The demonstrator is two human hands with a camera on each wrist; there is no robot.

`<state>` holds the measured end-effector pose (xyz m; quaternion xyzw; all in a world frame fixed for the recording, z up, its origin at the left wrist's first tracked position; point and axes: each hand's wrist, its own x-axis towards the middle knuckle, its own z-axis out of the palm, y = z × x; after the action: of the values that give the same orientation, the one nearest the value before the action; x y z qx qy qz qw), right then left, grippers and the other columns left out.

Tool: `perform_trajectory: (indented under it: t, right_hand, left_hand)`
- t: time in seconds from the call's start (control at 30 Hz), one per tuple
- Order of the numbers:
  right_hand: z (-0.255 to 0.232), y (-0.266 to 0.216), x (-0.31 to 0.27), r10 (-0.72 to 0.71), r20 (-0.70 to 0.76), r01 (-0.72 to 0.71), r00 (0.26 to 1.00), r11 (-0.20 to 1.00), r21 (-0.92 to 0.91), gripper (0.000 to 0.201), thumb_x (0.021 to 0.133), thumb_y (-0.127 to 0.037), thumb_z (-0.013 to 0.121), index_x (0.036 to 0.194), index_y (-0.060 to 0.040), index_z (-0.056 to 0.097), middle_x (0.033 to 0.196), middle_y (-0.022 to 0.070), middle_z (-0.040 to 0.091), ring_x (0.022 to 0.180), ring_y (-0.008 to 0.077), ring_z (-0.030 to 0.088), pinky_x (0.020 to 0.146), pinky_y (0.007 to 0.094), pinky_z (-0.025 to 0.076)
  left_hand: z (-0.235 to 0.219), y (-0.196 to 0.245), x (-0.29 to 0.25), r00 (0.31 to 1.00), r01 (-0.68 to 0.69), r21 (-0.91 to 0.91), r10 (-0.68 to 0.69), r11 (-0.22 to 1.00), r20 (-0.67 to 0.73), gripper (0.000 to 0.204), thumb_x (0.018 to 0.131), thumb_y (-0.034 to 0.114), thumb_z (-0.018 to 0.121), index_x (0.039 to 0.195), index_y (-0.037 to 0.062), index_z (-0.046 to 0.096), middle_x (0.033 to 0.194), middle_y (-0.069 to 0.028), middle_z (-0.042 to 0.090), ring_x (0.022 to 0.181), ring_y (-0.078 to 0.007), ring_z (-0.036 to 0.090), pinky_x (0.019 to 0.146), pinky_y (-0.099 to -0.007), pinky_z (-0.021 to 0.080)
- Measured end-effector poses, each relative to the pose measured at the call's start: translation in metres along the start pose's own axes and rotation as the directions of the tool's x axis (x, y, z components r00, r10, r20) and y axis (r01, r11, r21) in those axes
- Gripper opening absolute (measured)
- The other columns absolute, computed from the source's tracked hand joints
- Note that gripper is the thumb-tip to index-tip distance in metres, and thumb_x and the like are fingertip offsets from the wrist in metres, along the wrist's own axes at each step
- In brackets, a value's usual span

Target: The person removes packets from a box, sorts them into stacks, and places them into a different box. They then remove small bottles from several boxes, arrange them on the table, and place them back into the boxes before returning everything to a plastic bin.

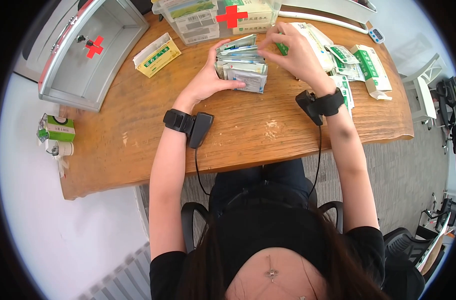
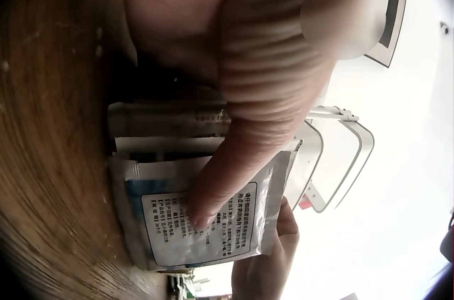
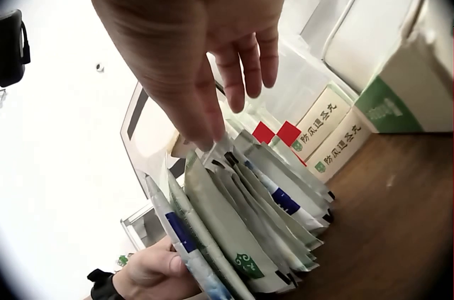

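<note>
- While the left hand (image 1: 208,80) grips sachets (image 1: 253,80), head view's upper centre, the right hand (image 1: 294,49) pinches one's top.
- Only the left wrist view clearly shows the framed label (image 2: 230,235).

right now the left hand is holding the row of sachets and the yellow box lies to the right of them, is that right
Not quite: the yellow box lies to the left of the sachets, as the head view shows. The left hand is indeed holding them.

A wooden table (image 1: 238,135) bears sachets (image 1: 253,81) and a yellow carton (image 1: 159,59).
</note>
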<state>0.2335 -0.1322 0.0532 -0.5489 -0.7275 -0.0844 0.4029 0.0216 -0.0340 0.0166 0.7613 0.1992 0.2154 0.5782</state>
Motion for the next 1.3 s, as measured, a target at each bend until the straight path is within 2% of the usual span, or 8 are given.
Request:
perform_trajectory:
  t: [0.3, 0.4, 0.47, 0.7, 0.77, 0.9, 0.97, 1.3]
  right_hand:
    - [-0.004, -0.003, 0.001, 0.276, 0.148, -0.302, 0.95, 0.933, 0.197, 0.009, 0.081, -0.01, 0.067, 0.089, -0.0055, 0.066, 0.08, 0.0031, 0.063, 0.071, 0.017, 0.058, 0.063, 0.0278, 0.047]
    - [-0.006, -0.002, 0.005, 0.186, 0.098, -0.203, 0.978, 0.957, 0.207, 0.008, 0.082, -0.009, 0.066, 0.089, -0.0047, 0.065, 0.08, 0.0049, 0.063, 0.069, 0.0199, 0.059, 0.063, 0.0293, 0.048]
    - [-0.005, -0.006, 0.01, -0.121, 0.034, 0.12, 0.992, 0.993, 0.015, 0.01, 0.081, -0.014, 0.065, 0.089, -0.0069, 0.067, 0.082, 0.0079, 0.066, 0.071, 0.0258, 0.063, 0.063, 0.0335, 0.051]
    - [0.01, -0.027, 0.019, -0.209, 0.172, 0.21, 0.963, 0.978, 0.012, 0.016, 0.083, -0.011, 0.062, 0.097, -0.0063, 0.067, 0.087, 0.0083, 0.067, 0.074, 0.0262, 0.064, 0.067, 0.0338, 0.052]
    - [0.005, -0.025, 0.019, -0.004, 0.085, -0.023, 0.996, 0.947, 0.321, 0.017, 0.085, -0.009, 0.06, 0.1, -0.0059, 0.066, 0.09, 0.0082, 0.068, 0.075, 0.0229, 0.066, 0.068, 0.0318, 0.052]
    - [-0.005, -0.005, 0.004, 0.229, 0.01, -0.227, 0.973, 0.952, 0.205, 0.019, 0.086, -0.008, 0.059, 0.104, -0.0064, 0.065, 0.096, 0.0044, 0.069, 0.08, 0.0152, 0.064, 0.07, 0.028, 0.051]
    - [-0.008, -0.001, -0.004, 0.324, 0.211, -0.339, 0.922, 0.94, 0.037, 0.017, 0.086, -0.011, 0.061, 0.102, -0.0039, 0.065, 0.088, 0.0068, 0.069, 0.079, 0.0158, 0.065, 0.071, 0.0281, 0.051]
    - [-0.005, -0.001, 0.001, 0.259, 0.13, -0.282, 0.957, 0.935, 0.213, 0.01, 0.082, -0.009, 0.065, 0.089, -0.0019, 0.066, 0.079, 0.0101, 0.069, 0.076, 0.0196, 0.067, 0.069, 0.0304, 0.053]
  left_hand:
    - [0.0, -0.001, 0.0, 1.0, 0.01, -0.008, -0.01, 1.0, 0.005, 0.105, 0.065, 0.017, 0.085, 0.144, 0.0111, 0.016, 0.137, -0.0157, 0.041, 0.128, -0.0248, 0.04, 0.107, -0.0364, 0.032]
    - [0.0, -0.001, 0.0, 1.0, 0.02, -0.016, -0.02, 1.0, -0.008, 0.105, 0.065, 0.017, 0.085, 0.144, 0.011, 0.016, 0.136, -0.0154, 0.042, 0.128, -0.0243, 0.04, 0.107, -0.0361, 0.032]
    - [0.001, 0.0, 0.0, 1.0, -0.002, 0.015, 0.002, 1.0, -0.012, 0.105, 0.065, 0.017, 0.085, 0.144, 0.0106, 0.016, 0.136, -0.0149, 0.042, 0.128, -0.0236, 0.04, 0.107, -0.0357, 0.032]
    - [0.002, 0.006, -0.001, 0.999, 0.051, -0.034, -0.051, 0.998, -0.006, 0.107, 0.065, 0.016, 0.085, 0.144, 0.01, 0.014, 0.136, -0.0142, 0.042, 0.127, -0.0224, 0.04, 0.106, -0.0354, 0.033]
    - [0.0, 0.003, -0.001, 0.998, 0.059, -0.06, -0.059, 0.996, 0.005, 0.107, 0.065, 0.016, 0.085, 0.144, 0.0101, 0.014, 0.136, -0.0143, 0.043, 0.127, -0.0223, 0.04, 0.107, -0.0351, 0.032]
    - [0.0, -0.001, -0.001, 1.0, 0.021, -0.04, -0.021, 0.999, 0.002, 0.106, 0.065, 0.016, 0.084, 0.144, 0.009, 0.014, 0.136, -0.0147, 0.042, 0.128, -0.0225, 0.039, 0.107, -0.035, 0.031]
    - [-0.001, -0.001, -0.001, 1.0, 0.007, 0.004, -0.007, 1.0, 0.003, 0.107, 0.066, 0.017, 0.084, 0.144, 0.0078, 0.013, 0.137, -0.0152, 0.042, 0.129, -0.0231, 0.039, 0.108, -0.0352, 0.03]
    - [-0.001, 0.0, -0.001, 0.999, 0.042, -0.005, -0.042, 0.999, -0.001, 0.108, 0.066, 0.018, 0.085, 0.144, 0.0061, 0.011, 0.137, -0.0166, 0.041, 0.129, -0.0248, 0.038, 0.108, -0.0361, 0.03]
